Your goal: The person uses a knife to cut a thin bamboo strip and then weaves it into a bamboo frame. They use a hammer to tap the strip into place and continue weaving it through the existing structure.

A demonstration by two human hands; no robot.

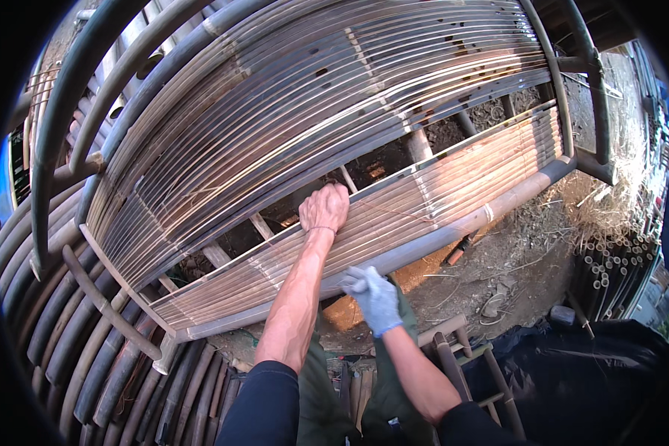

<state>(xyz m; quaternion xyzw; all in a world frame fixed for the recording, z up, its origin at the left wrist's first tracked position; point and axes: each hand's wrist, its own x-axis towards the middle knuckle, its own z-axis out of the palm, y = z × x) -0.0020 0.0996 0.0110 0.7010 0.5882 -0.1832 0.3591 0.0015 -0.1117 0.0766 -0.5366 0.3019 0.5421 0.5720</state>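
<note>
A large bamboo bench [453, 234] stretches in front of me, with long thin strips running lengthwise across its seat and back. My bare left hand [325, 207] is closed in a fist at the inner edge of the front strips [383, 223], beside the open gap. Its fingertips are turned away, so whatever it grips is hidden. A short bamboo crosspiece [348, 179] shows in the gap just past that fist. My right hand [377, 299], in a pale grey glove, is close to the thick front rail with its fingers curled together; anything inside them cannot be made out.
Thick bamboo poles [119, 364] lie stacked at the lower left. On the right are a bundle of thin bamboo tubes [609, 271], straw and a black plastic sheet [595, 386]. A small bamboo frame [490, 379] stands near my right forearm. An orange-ended tool [455, 256] lies beneath the front rail.
</note>
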